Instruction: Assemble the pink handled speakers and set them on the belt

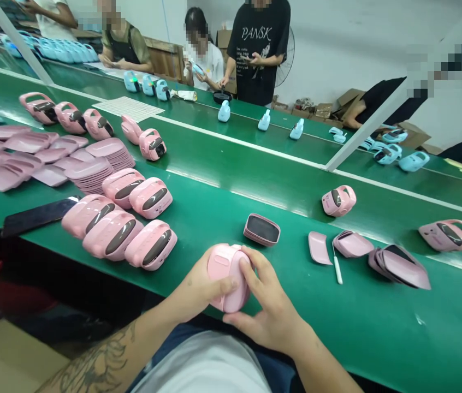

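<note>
A rounded pink plastic device housing (225,267) is held close to the table's front edge, between both hands. My left hand (200,286) wraps its left side, with the thumb lying across the front. Fingers of my right hand (266,297) press along its right side and under the lower end. Just beyond the hands sits a small stack of pink panels with a dark face (262,230). To the left stand several similar pink devices with dark oval windows (151,245). What lies on the housing's far side is hidden.
A dark phone-like slab (40,214) and stacked pink panels (89,173) lie left. At right are a white-handled tool (338,270), loose pink panels (398,265) and pink devices (338,201). White rails (231,136) cross the green table (296,316); people work behind with blue devices (224,111).
</note>
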Action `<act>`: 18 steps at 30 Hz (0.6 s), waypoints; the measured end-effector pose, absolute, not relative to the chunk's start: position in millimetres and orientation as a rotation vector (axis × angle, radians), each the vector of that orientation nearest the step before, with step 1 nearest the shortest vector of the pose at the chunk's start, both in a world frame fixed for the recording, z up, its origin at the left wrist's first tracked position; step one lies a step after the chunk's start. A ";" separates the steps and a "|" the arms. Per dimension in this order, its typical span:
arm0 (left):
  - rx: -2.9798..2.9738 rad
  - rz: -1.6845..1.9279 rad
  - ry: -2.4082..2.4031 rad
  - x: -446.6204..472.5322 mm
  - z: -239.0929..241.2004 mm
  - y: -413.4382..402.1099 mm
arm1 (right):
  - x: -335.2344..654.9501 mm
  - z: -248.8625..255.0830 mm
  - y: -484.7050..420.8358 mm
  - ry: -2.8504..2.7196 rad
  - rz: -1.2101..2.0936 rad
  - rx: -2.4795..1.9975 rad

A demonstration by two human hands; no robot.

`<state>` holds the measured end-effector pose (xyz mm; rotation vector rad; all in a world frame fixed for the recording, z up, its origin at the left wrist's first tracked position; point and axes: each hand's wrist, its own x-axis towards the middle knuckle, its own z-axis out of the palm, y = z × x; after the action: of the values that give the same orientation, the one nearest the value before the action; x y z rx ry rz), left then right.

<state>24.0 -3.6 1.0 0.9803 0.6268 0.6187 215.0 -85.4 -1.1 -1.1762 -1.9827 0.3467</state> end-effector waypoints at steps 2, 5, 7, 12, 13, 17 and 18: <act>1.010 0.625 0.644 24.0 0.8 -4.5 | 216.1 -2.2 -87.2 -1.981 0.363 -1.178; 1.017 0.622 0.656 24.2 2.0 -5.2 | 218.0 -4.0 -89.4 -1.979 0.389 -1.189; 1.026 0.620 0.673 24.6 3.9 -5.5 | 218.9 -4.8 -90.0 -1.978 0.398 -1.181; 1.054 0.649 0.709 25.2 10.1 -6.5 | 217.9 -4.1 -89.7 -1.988 0.365 -1.155; 1.059 0.652 0.716 25.1 11.3 -6.6 | 217.2 -3.7 -89.5 -1.991 0.345 -1.152; 1.070 0.637 0.723 25.2 15.2 -6.4 | 215.1 -2.2 -88.5 -2.004 0.257 -1.137; 1.071 0.638 0.721 25.5 15.6 -6.4 | 214.8 -2.0 -88.3 -2.008 0.238 -1.140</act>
<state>25.5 -6.4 15.6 1.0711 0.7206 0.6381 214.8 -88.3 -2.0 -1.1400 -2.0075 0.2384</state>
